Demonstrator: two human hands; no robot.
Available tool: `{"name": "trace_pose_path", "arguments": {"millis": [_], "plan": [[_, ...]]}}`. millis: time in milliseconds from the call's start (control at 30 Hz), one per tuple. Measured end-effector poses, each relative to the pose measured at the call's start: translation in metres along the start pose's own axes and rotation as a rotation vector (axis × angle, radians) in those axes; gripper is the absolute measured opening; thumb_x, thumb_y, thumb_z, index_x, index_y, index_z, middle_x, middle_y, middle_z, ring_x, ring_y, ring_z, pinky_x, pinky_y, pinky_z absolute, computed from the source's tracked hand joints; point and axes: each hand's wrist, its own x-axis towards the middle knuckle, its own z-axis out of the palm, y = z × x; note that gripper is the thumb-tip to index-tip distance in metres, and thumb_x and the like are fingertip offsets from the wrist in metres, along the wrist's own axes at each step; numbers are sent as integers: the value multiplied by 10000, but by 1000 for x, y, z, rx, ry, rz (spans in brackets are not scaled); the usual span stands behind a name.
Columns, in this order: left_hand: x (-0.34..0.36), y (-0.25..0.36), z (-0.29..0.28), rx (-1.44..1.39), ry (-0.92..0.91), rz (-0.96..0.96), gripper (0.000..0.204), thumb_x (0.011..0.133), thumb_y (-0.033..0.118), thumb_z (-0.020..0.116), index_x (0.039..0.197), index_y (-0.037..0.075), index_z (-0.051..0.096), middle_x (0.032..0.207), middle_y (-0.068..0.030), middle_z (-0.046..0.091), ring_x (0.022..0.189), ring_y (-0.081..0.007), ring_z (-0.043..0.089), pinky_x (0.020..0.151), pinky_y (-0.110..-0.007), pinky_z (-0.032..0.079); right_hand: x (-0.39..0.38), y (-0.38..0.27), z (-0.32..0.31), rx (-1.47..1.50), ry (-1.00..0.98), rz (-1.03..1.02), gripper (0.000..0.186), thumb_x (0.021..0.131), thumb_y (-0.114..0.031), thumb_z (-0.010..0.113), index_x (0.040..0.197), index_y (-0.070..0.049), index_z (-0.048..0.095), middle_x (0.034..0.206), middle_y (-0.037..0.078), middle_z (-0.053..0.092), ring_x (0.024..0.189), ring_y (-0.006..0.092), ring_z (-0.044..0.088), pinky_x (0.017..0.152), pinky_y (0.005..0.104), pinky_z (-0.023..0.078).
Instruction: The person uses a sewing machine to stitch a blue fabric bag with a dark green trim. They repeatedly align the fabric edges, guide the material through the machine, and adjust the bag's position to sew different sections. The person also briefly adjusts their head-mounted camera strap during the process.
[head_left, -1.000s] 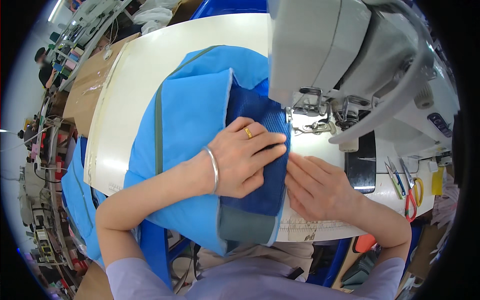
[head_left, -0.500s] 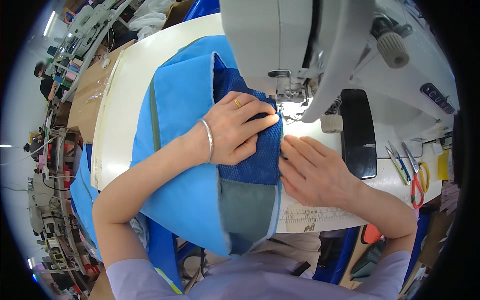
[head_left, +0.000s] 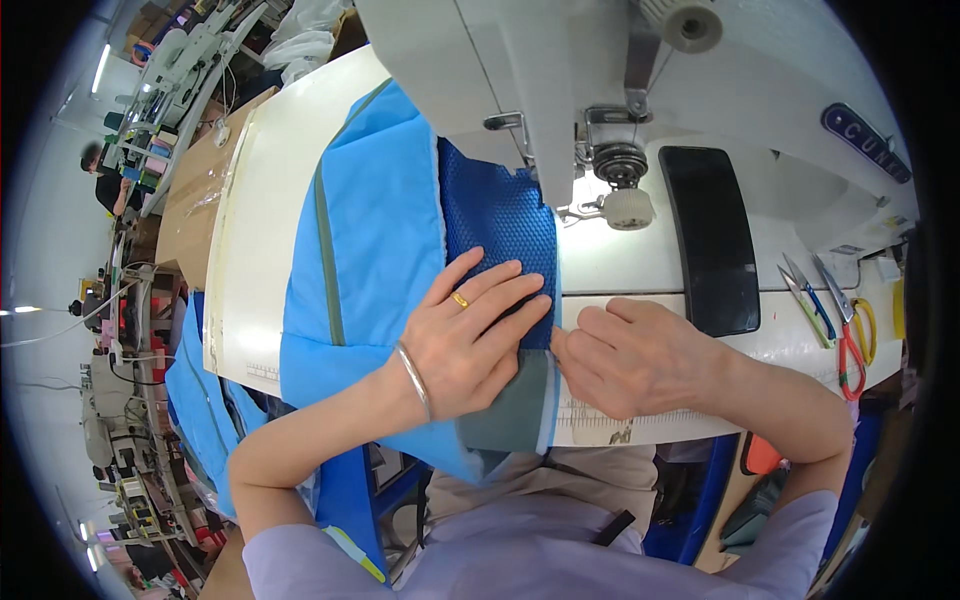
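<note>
A light blue fabric piece (head_left: 375, 220) lies on the sewing table, with a dark blue mesh panel (head_left: 500, 215) and a grey-green patch (head_left: 503, 405) along its right side. My left hand (head_left: 470, 340) rests flat across the mesh, fingers spread and pointing away from me. At the right edge of the panel, my right hand (head_left: 630, 360) has its fingers curled and pinches the fabric's edge binding. Just beyond both hands stands the sewing machine (head_left: 480, 80); the far end of the mesh reaches under its head. The needle is hidden from sight.
A black phone (head_left: 710, 240) lies right of the machine head. Thread snips (head_left: 808, 300) and scissors (head_left: 848, 335) with red and yellow handles are at the right. Another blue fabric piece (head_left: 200, 390) hangs left of the table (head_left: 275, 200). A person (head_left: 108, 185) is far left.
Both hands have come nearer to me along the fabric edge, away from the machine head. My right fingers have curled into a pinch. The whole view has shifted slightly.
</note>
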Motion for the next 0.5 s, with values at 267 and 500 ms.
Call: {"name": "trace_pose_path", "arguments": {"millis": [267, 500], "plan": [[5, -10, 5, 10, 33, 73, 500, 661, 54, 669, 1157, 22, 730, 1243, -155, 681, 1191, -335, 646, 1093, -547, 438, 2, 2, -2, 44, -13, 38, 103, 705, -124, 694, 694, -42, 633, 737, 21, 521, 719, 156, 534, 557, 287, 430], [16, -37, 8, 13, 27, 170, 557, 662, 86, 681, 1218, 51, 700, 1273, -141, 656, 1169, -330, 648, 1086, -539, 446, 4, 11, 2, 32, 0, 118, 118, 709, -121, 712, 774, -45, 651, 749, 21, 499, 726, 151, 537, 560, 289, 431]]}}
